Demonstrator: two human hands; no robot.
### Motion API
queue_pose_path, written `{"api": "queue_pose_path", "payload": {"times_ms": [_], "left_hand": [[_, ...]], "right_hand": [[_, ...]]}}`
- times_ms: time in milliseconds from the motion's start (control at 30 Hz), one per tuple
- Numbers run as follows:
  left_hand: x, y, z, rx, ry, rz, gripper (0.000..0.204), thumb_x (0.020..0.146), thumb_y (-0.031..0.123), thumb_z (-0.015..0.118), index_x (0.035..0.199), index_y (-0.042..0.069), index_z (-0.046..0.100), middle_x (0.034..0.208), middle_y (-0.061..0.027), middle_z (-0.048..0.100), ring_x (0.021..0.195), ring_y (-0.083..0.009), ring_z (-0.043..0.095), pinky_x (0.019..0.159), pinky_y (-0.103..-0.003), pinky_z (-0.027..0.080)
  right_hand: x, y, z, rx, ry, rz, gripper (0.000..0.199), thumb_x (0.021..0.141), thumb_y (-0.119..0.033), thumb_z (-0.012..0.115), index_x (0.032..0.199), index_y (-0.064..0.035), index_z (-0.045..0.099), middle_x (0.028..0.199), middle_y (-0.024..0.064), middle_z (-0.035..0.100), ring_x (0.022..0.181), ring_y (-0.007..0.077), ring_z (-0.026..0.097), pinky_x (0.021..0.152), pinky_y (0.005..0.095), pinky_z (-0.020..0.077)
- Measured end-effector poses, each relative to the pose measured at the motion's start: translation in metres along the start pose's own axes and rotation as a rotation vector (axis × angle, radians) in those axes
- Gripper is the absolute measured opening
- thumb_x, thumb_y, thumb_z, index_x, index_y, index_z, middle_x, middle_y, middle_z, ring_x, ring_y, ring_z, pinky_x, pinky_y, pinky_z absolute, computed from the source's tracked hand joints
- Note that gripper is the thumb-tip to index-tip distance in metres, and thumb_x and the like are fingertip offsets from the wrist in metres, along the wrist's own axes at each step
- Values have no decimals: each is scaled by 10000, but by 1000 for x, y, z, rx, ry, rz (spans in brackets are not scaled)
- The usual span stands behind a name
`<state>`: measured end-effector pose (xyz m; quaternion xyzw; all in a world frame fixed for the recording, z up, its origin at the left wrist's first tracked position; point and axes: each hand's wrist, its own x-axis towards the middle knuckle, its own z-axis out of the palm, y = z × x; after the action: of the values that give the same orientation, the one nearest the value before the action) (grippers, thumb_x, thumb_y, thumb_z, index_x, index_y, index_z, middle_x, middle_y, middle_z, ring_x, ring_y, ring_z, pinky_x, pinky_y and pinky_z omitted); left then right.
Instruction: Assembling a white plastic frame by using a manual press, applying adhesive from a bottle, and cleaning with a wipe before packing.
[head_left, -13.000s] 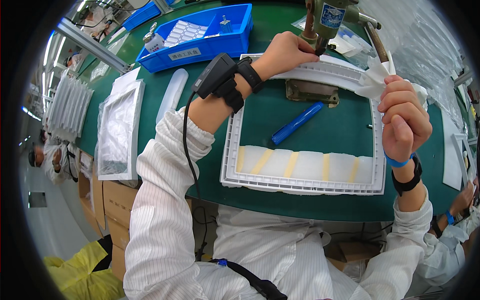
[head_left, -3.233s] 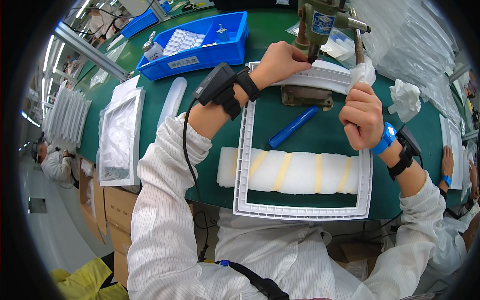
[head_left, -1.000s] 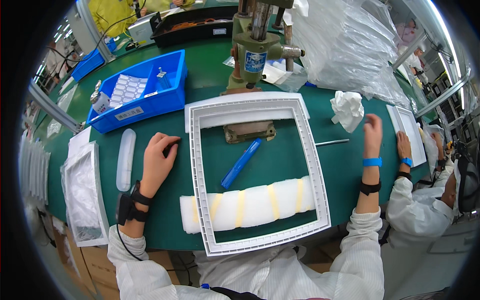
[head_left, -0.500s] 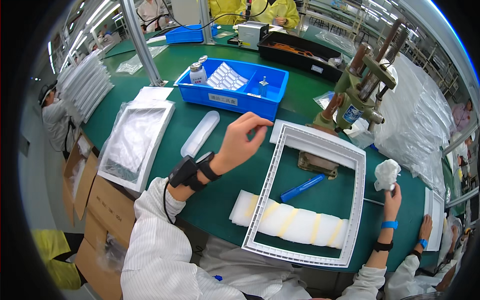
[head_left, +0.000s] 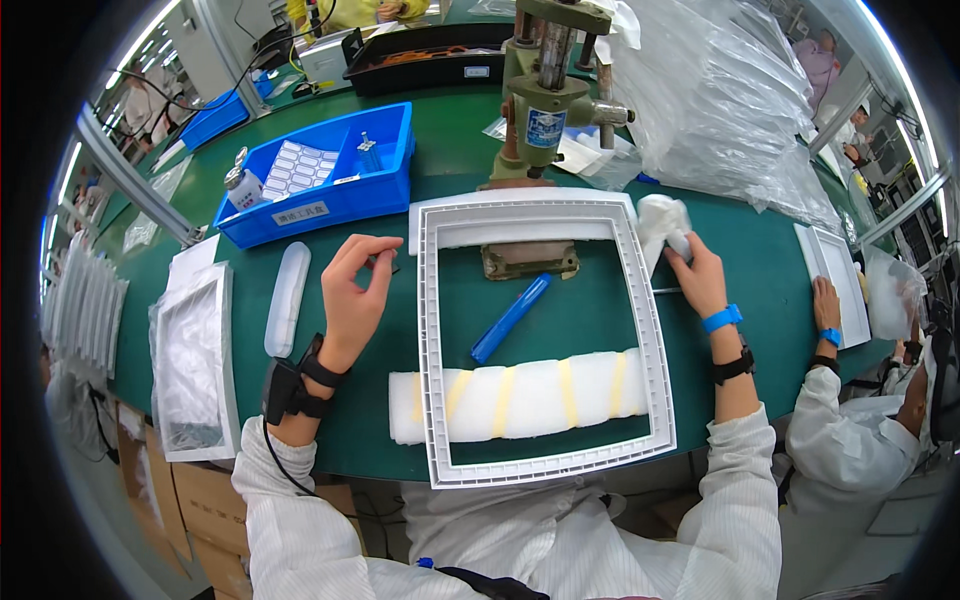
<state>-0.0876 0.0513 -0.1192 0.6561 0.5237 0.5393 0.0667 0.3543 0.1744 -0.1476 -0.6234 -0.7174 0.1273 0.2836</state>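
A white rectangular plastic frame (head_left: 429, 340) lies in front of me across two white foam pads: a taped near pad (head_left: 535, 398) and a far pad (head_left: 520, 229). My left hand (head_left: 352, 295) hovers just outside the frame's upper left side, thumb and forefinger pinched together; a tiny dark bit shows at the fingertips, too small to name. In my right hand (head_left: 700, 278) is a crumpled white cloth (head_left: 660, 222), held beside the frame's upper right corner. Seen through the frame's opening, a blue marker-like stick (head_left: 510, 318) rests on the green table.
Beyond the frame stands a green hand press (head_left: 540, 100) with a metal base (head_left: 525, 261). A blue bin (head_left: 320, 222) holds a bottle and label sheet. At left lie a clear-white oblong case (head_left: 288, 300) and a bagged frame (head_left: 222, 370). Another person's hand (head_left: 826, 302) touches a white panel at right.
The view has swung right, so the table's things sit further left. My right hand has brought the cloth in to the frame's upper right corner. My left hand stays pinched near the frame's left side.
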Motion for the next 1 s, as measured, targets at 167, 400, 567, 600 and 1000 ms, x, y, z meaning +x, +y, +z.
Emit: {"api": "queue_pose_path", "payload": {"times_ms": [167, 400, 567, 600, 1000], "left_hand": [[22, 41, -2, -72, -13, 56, 188, 862, -53, 603, 1012, 9, 697, 884, -79, 666, 761, -145, 623, 656, -247, 473], [37, 106, 31, -461, -269, 118, 343, 904, -12, 603, 1244, 24, 632, 1152, -98, 613, 967, -155, 610, 800, -265, 499], [26, 108, 43, -510, -317, 141, 269, 857, 10, 689, 1124, 35, 701, 1072, -86, 670, 882, -147, 634, 730, -264, 514], [23, 106, 47, -520, -277, 127, 217, 824, 13, 731, 1041, 28, 722, 991, -75, 691, 822, -139, 640, 700, -256, 512], [16, 98, 45, -538, -354, -14, 114, 845, -38, 697, 951, -29, 657, 945, -90, 644, 844, -133, 615, 745, -257, 507]], "right_hand": [[-16, -32, -29, 325, 78, -181, 287, 900, -143, 677, 1144, -2, 625, 863, 91, 696, 774, 113, 608, 713, 277, 481], [-57, -121, -40, 432, -246, -348, 225, 860, -103, 704, 1059, -7, 658, 843, 101, 694, 720, 135, 615, 660, 282, 468], [-75, -150, -29, 323, -378, -587, 190, 829, -133, 719, 1009, -84, 683, 796, 102, 642, 631, 300, 532, 623, 375, 411], [-77, -153, -26, 357, -426, -538, 191, 830, -147, 717, 1011, -96, 684, 819, 87, 653, 668, 292, 546, 653, 369, 392], [-88, -144, -20, 304, -438, -563, 336, 827, -173, 725, 1103, -20, 608, 805, 112, 644, 718, 294, 581, 647, 378, 419]]}}
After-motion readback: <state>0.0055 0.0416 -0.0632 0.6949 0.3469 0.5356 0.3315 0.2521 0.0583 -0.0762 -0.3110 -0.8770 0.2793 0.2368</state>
